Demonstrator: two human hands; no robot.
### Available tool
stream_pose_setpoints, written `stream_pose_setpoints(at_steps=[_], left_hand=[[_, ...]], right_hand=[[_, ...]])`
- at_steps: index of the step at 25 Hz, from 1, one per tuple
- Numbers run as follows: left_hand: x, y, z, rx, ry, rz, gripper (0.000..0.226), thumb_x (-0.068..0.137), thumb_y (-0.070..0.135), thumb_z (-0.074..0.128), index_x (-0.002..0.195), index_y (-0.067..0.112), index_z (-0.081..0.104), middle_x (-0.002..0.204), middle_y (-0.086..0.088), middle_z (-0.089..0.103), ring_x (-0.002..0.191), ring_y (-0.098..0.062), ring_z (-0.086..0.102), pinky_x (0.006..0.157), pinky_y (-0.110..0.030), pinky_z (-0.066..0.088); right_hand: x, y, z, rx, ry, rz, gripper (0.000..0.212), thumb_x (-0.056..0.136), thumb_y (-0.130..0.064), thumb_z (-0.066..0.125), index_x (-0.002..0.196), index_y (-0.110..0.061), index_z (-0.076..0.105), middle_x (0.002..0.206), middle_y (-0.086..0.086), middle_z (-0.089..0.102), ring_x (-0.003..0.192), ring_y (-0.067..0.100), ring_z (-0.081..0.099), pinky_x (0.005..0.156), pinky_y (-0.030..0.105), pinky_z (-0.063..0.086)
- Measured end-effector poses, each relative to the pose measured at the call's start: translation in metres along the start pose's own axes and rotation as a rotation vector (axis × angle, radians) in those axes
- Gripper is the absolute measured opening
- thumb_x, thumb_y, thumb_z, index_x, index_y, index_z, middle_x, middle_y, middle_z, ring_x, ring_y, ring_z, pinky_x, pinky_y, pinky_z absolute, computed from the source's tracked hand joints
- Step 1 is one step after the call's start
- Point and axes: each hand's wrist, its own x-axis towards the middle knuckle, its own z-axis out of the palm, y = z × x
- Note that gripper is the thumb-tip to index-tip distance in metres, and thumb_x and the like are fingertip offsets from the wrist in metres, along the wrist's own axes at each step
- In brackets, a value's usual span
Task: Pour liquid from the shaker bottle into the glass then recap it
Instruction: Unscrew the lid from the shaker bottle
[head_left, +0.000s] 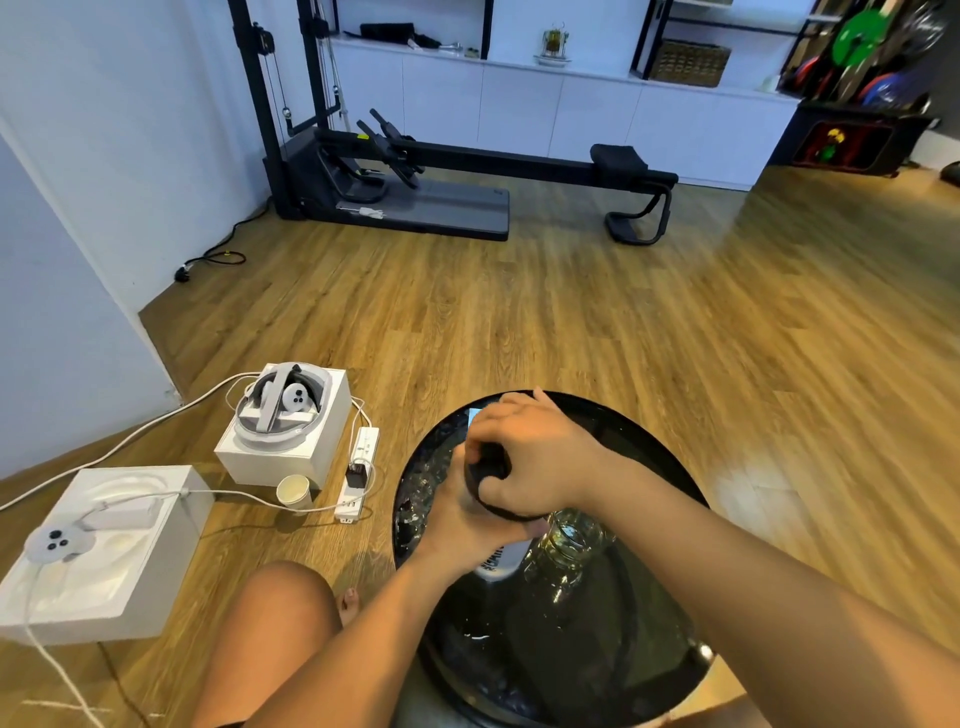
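Fingers (485, 457) of the right hand (540, 457) are clenched around the black round cap (491, 475) at the top of the white plastic shaker bottle (501, 558), thumb on the near side, the other fingers curled over the far side. Left hand (462, 512) grasps the bottle's body from the left, just below the cap, fingers wrapped round and largely hidden behind the bottle. Cap sits on the bottle mouth; whether it is fully seated cannot be told.

Bottle stands roughly upright near the middle of the round black glossy table (670, 467), long axis vertical, cap end pointing up toward the camera, base on the table surface. Dark lettering shows on the white wall below the left hand; it is too small to read. Contents of the bottle are not visible.

Clear faceted drinking glass (569, 545) stands upright just beside the bottle on its right, under the right wrist, mouth up. It holds a pale yellowish liquid.

Off the table's left edge, on the wooden floor: a small paper cup (293, 491), upright, interior pale and contents unclear; a white power strip (358, 475); two white boxes (283, 447) carrying white headset gear.
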Motion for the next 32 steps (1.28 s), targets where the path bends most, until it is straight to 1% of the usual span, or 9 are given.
stream_pose_setpoints(at_steps=[3, 7, 11, 13, 17, 22, 26, 29, 32], left_hand=[[-0.001, -0.001, 0.0, 0.007, 0.017, -0.005, 0.1, 0.033, 0.054, 0.095, 0.117, 0.052, 0.04, 0.099, 0.026, 0.067, 0.094, 0.015, 0.061, 0.07, -0.009, 0.05], [0.0, -0.004, 0.0, -0.017, -0.005, 0.004, 0.103, 0.031, 0.058, 0.097, 0.115, 0.054, 0.038, 0.102, 0.025, 0.066, 0.099, 0.007, 0.063, 0.083, -0.02, 0.054], [0.001, -0.004, 0.0, 0.037, -0.006, 0.027, 0.097, 0.032, 0.059, 0.095, 0.112, 0.053, 0.04, 0.101, 0.028, 0.065, 0.096, 0.01, 0.063, 0.078, -0.017, 0.053], [0.003, -0.003, 0.001, -0.004, 0.001, 0.017, 0.094, 0.031, 0.057, 0.096, 0.106, 0.062, 0.039, 0.104, 0.032, 0.065, 0.096, 0.007, 0.066, 0.079, -0.019, 0.056], [0.001, 0.0, 0.002, -0.031, 0.004, -0.011, 0.093, 0.029, 0.058, 0.094, 0.104, 0.06, 0.04, 0.098, 0.02, 0.068, 0.095, 0.004, 0.065, 0.074, -0.015, 0.052], [-0.004, 0.005, 0.001, -0.006, -0.02, 0.018, 0.085, 0.036, 0.06, 0.092, 0.109, 0.048, 0.05, 0.096, 0.037, 0.064, 0.101, 0.007, 0.063, 0.072, 0.0, 0.045], [-0.005, 0.008, -0.004, -0.01, 0.003, -0.005, 0.091, 0.031, 0.061, 0.094, 0.099, 0.075, 0.035, 0.097, 0.039, 0.061, 0.099, 0.015, 0.059, 0.069, -0.002, 0.046], [-0.004, 0.007, -0.004, 0.003, -0.007, -0.002, 0.096, 0.032, 0.061, 0.094, 0.104, 0.073, 0.032, 0.101, 0.036, 0.062, 0.097, 0.017, 0.058, 0.071, -0.004, 0.046], [-0.005, 0.006, -0.001, -0.042, -0.016, 0.001, 0.091, 0.033, 0.059, 0.093, 0.104, 0.07, 0.037, 0.1, 0.032, 0.066, 0.095, 0.017, 0.061, 0.076, -0.007, 0.05]], right_hand=[[0.002, 0.002, -0.004, 0.156, 0.053, -0.063, 0.03, 0.078, -0.041, 0.065, 0.104, -0.025, 0.062, 0.102, -0.01, 0.058, 0.109, 0.014, 0.048, 0.104, 0.041, 0.035], [0.009, -0.003, 0.001, -0.263, -0.016, 0.312, 0.068, 0.081, -0.067, 0.053, 0.13, -0.022, 0.041, 0.117, 0.008, 0.052, 0.118, 0.034, 0.044, 0.083, 0.041, 0.042], [0.005, -0.008, -0.003, 0.045, -0.157, 0.02, 0.05, 0.067, -0.031, 0.064, 0.113, -0.027, 0.043, 0.099, -0.005, 0.053, 0.103, 0.023, 0.052, 0.113, 0.059, 0.01], [0.007, -0.005, -0.003, 0.077, -0.078, -0.009, 0.049, 0.074, -0.04, 0.066, 0.118, -0.031, 0.044, 0.11, -0.005, 0.058, 0.11, 0.019, 0.052, 0.115, 0.059, -0.001], [0.01, -0.002, 0.005, -0.239, -0.052, 0.242, 0.065, 0.088, -0.072, 0.033, 0.134, -0.029, 0.045, 0.136, 0.007, 0.051, 0.128, 0.032, 0.043, 0.112, 0.064, 0.014], [0.006, -0.008, 0.004, 0.139, 0.01, -0.063, 0.028, 0.084, -0.056, 0.056, 0.091, -0.029, 0.061, 0.096, -0.01, 0.063, 0.1, 0.012, 0.057, 0.115, 0.056, 0.006], [0.012, -0.004, -0.002, -0.251, -0.03, 0.263, 0.064, 0.084, -0.072, 0.044, 0.132, -0.03, 0.044, 0.124, 0.005, 0.053, 0.121, 0.031, 0.048, 0.099, 0.049, 0.036], [0.008, -0.004, -0.004, -0.082, -0.149, 0.135, 0.046, 0.079, -0.045, 0.061, 0.12, -0.031, 0.046, 0.115, -0.003, 0.054, 0.114, 0.025, 0.051, 0.109, 0.061, 0.018], [0.009, -0.011, -0.002, 0.158, -0.088, -0.074, 0.036, 0.077, -0.039, 0.067, 0.109, -0.034, 0.052, 0.103, -0.016, 0.061, 0.102, 0.01, 0.056, 0.113, 0.049, 0.007]])
